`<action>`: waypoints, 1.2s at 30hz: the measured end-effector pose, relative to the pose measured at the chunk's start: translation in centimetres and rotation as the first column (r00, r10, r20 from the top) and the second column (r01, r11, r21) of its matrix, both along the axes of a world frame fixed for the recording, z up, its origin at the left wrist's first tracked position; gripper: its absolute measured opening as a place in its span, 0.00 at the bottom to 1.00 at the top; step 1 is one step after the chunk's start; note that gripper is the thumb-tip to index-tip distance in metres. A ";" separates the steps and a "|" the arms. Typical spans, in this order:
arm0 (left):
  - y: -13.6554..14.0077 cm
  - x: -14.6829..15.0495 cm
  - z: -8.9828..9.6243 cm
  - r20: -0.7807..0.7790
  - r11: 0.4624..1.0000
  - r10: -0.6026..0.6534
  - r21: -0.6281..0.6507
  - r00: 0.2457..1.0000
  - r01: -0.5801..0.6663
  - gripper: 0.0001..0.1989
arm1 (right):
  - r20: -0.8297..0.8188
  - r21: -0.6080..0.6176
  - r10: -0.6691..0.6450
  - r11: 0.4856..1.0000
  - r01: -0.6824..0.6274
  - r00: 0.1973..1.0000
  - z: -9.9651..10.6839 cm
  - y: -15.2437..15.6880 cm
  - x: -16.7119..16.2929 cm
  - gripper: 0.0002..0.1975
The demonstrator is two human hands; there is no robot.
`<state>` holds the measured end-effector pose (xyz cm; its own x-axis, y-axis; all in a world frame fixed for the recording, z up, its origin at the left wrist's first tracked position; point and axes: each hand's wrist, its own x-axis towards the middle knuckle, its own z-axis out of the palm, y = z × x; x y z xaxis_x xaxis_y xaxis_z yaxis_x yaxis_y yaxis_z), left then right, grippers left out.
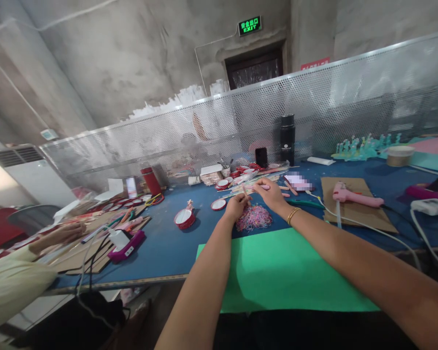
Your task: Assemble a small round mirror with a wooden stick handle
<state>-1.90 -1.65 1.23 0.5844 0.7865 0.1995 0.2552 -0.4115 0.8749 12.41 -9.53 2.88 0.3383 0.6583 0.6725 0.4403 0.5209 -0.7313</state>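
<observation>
My left hand (237,207) is closed in a pinch, with a small pale piece showing at its fingertips that I cannot make out. In my right hand (271,195) is a slim pink pen-like stick (263,187), its tip toward the left hand. The two hands are close together above a pile of thin multicoloured loops or strings (254,218) on the blue table. A green sheet (295,272) lies under my forearms. Left of my hands are a round white-and-red lid (218,204) and a red round tin (184,219) with a small figure (190,204) behind it.
A pink glue gun (357,197) rests on cardboard (377,216) at right, its cable trailing. Behind stand a black flask (287,140) and a phone (262,157). At left, a co-worker's hand (63,234) is near a purple power strip (127,247). A perforated metal screen (255,114) borders the table.
</observation>
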 end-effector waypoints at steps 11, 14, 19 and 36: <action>0.0 0.1 0.0 0.010 1.000 0.008 -0.024 1.000 -0.007 0.13 | -0.010 -0.019 -0.027 0.999 0.027 1.000 0.2 -0.1 0.1 0.08; -0.1 0.0 0.1 0.009 1.000 0.006 -0.014 1.000 -0.006 0.13 | -0.002 -0.002 -0.020 1.000 0.020 1.000 0.2 -0.2 -0.1 0.08; 0.1 0.0 -0.1 0.012 1.000 0.003 -0.012 1.000 -0.003 0.13 | 0.027 0.011 0.002 1.000 -0.003 1.000 0.0 -0.1 -0.2 0.09; 0.1 0.0 -0.1 0.010 1.000 0.008 -0.024 1.000 -0.008 0.14 | 0.017 0.000 -0.012 1.000 0.012 1.000 -0.1 0.2 0.0 0.08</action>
<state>-1.88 -1.58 1.18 0.5761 0.7958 0.1867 0.2492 -0.3885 0.8871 12.38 -9.36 2.77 0.3348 0.6544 0.6780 0.4585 0.5155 -0.7239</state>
